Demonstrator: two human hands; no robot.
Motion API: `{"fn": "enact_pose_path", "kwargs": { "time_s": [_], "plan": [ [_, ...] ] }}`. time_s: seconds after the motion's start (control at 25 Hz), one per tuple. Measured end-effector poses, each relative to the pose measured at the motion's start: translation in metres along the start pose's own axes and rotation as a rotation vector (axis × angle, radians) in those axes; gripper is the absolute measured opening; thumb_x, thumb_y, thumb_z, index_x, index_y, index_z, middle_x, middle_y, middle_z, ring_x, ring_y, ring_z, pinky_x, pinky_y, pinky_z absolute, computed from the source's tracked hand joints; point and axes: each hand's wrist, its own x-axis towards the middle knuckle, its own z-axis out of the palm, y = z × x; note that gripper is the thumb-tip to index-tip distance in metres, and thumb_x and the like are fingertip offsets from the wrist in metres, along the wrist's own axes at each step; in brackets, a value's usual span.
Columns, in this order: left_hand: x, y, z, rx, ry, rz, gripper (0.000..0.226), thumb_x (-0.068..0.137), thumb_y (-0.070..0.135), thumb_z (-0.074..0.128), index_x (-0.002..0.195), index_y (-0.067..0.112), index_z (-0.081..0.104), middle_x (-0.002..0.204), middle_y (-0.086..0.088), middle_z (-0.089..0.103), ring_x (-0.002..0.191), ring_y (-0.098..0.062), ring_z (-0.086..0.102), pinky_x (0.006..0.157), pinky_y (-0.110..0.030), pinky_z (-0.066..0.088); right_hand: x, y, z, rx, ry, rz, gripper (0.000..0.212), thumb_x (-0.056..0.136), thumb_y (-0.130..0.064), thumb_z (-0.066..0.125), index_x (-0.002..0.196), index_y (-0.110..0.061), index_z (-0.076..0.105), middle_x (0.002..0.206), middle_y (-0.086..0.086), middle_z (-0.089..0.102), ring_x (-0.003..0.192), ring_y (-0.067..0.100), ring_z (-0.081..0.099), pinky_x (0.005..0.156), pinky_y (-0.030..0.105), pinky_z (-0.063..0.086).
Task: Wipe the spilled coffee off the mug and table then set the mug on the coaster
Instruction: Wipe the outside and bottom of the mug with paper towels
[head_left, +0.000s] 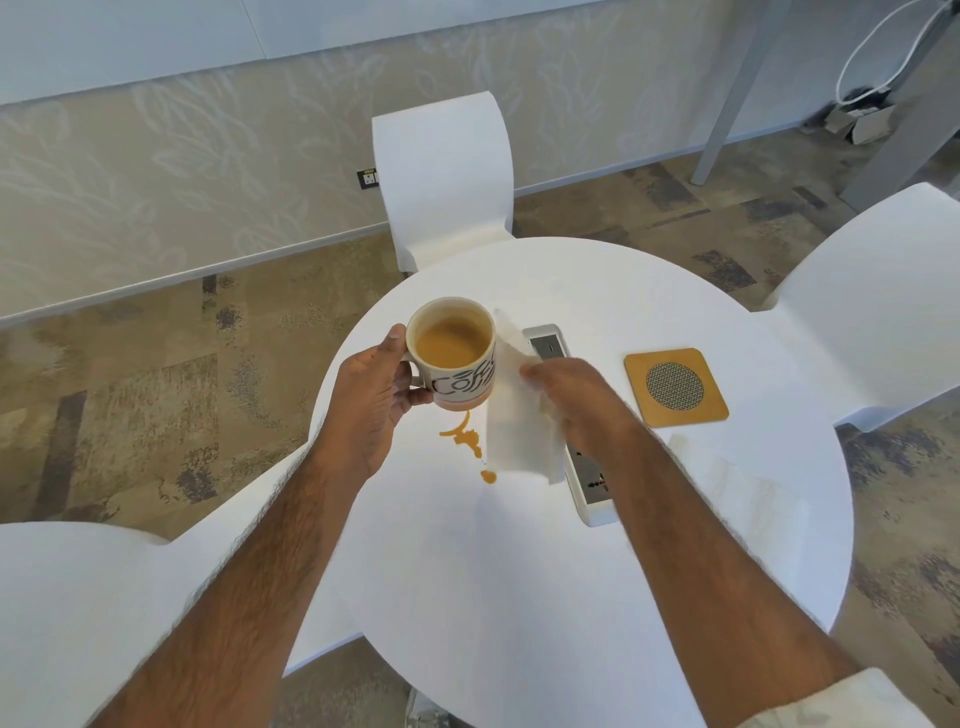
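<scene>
My left hand (371, 400) grips the handle of a cream mug (451, 353) with black lettering, holding it lifted just above the round white table (519, 571). The mug is upright and holds light brown coffee. My right hand (576, 400) holds a white paper napkin (519, 431) pressed against the mug's right side; the napkin hangs down toward the table. Brown coffee spill marks (465, 436) lie on the table under and in front of the mug, with a separate drop (488, 475) nearer me. A square tan coaster (675, 387) with a round mesh centre lies to the right.
A white power socket panel (592, 488) is set into the table, partly under my right arm. White chairs stand behind (441, 171), at the right (878, 296) and at the lower left (62, 597). Patterned carpet surrounds the table.
</scene>
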Motion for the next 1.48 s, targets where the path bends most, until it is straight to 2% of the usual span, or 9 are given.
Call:
{"fn": "enact_pose_path", "kwargs": {
  "time_s": [0.12, 0.28, 0.44, 0.6, 0.84, 1.04, 1.2, 1.32, 1.48],
  "plan": [
    [0.018, -0.01, -0.005, -0.013, 0.032, -0.01, 0.032, 0.105, 0.038, 0.052, 0.094, 0.025, 0.079, 0.073, -0.008, 0.046, 0.068, -0.009, 0.06, 0.06, -0.025, 0.055, 0.016, -0.018, 0.005, -0.227, 0.147, -0.261, 0.02, 0.095, -0.011, 0.054, 0.094, 0.002, 0.07, 0.088, 0.014, 0.067, 0.077, 0.022, 0.058, 0.07, 0.032, 0.045],
    [0.059, -0.028, -0.014, 0.032, 0.073, -0.055, 0.029, 0.105, 0.038, 0.052, 0.099, 0.019, 0.072, 0.092, -0.012, 0.039, 0.083, -0.022, 0.048, 0.06, -0.025, 0.056, 0.049, -0.041, 0.027, -0.4, -0.01, -0.409, 0.019, 0.094, -0.014, 0.058, 0.082, -0.003, 0.069, 0.083, 0.008, 0.069, 0.075, 0.017, 0.056, 0.069, 0.033, 0.045],
    [0.103, -0.056, -0.029, 0.038, 0.133, -0.086, 0.025, 0.105, 0.036, 0.053, 0.095, 0.016, 0.065, 0.073, -0.009, 0.034, 0.07, -0.016, 0.047, 0.056, -0.024, 0.053, 0.101, -0.037, 0.042, -0.486, -0.064, -0.393, 0.031, 0.095, -0.024, 0.066, 0.08, 0.003, 0.067, 0.08, 0.01, 0.066, 0.072, 0.019, 0.054, 0.068, 0.034, 0.045],
    [0.142, -0.088, -0.044, 0.026, 0.185, -0.124, 0.022, 0.103, 0.03, 0.055, 0.089, 0.018, 0.067, 0.057, 0.005, 0.03, 0.058, -0.011, 0.042, 0.056, -0.025, 0.05, 0.149, -0.017, 0.054, -0.496, -0.07, -0.359, 0.029, 0.094, -0.017, 0.064, 0.076, 0.006, 0.061, 0.076, 0.009, 0.056, 0.071, 0.019, 0.047, 0.068, 0.034, 0.039],
    [0.187, -0.129, -0.066, 0.076, 0.184, -0.154, 0.016, 0.099, 0.025, 0.056, 0.094, 0.012, 0.065, 0.068, -0.003, 0.031, 0.063, -0.014, 0.04, 0.057, -0.026, 0.046, 0.195, 0.013, 0.068, -0.478, -0.047, -0.311, 0.029, 0.091, -0.006, 0.058, 0.064, -0.012, 0.05, 0.067, 0.007, 0.041, 0.065, 0.018, 0.036, 0.056, 0.029, 0.027],
    [0.202, -0.151, -0.077, 0.076, 0.163, -0.173, 0.017, 0.097, 0.024, 0.058, 0.097, 0.012, 0.069, 0.082, -0.011, 0.036, 0.072, -0.018, 0.043, 0.055, -0.025, 0.045, 0.214, 0.029, 0.072, -0.446, -0.041, -0.267, 0.054, 0.094, -0.005, 0.059, 0.052, -0.025, 0.03, 0.048, -0.012, 0.026, 0.044, 0.007, 0.022, 0.043, 0.022, 0.019],
    [0.206, -0.157, -0.08, 0.062, 0.157, -0.19, 0.018, 0.095, 0.025, 0.059, 0.087, 0.016, 0.074, 0.083, -0.01, 0.051, 0.078, -0.02, 0.049, 0.055, -0.025, 0.046, 0.219, 0.033, 0.075, -0.463, -0.038, -0.253, 0.055, 0.093, -0.005, 0.058, 0.051, -0.025, 0.03, 0.042, -0.016, 0.025, 0.041, 0.005, 0.021, 0.042, 0.02, 0.019],
    [0.209, -0.163, -0.083, 0.065, 0.164, -0.214, 0.017, 0.095, 0.026, 0.06, 0.091, 0.014, 0.071, 0.087, -0.013, 0.045, 0.08, -0.023, 0.047, 0.056, -0.026, 0.046, 0.219, 0.034, 0.075, -0.486, -0.038, -0.255, 0.052, 0.091, -0.004, 0.059, 0.052, -0.024, 0.032, 0.039, -0.016, 0.026, 0.037, 0.005, 0.023, 0.037, 0.015, 0.019],
    [0.209, -0.168, -0.085, 0.059, 0.179, -0.229, 0.018, 0.095, 0.026, 0.06, 0.085, 0.017, 0.071, 0.075, -0.007, 0.044, 0.069, -0.017, 0.049, 0.055, -0.025, 0.046, 0.217, 0.034, 0.075, -0.471, -0.054, -0.265, 0.049, 0.09, -0.007, 0.064, 0.052, -0.023, 0.037, 0.038, -0.016, 0.032, 0.035, 0.002, 0.029, 0.037, 0.011, 0.023]
  ]
}}
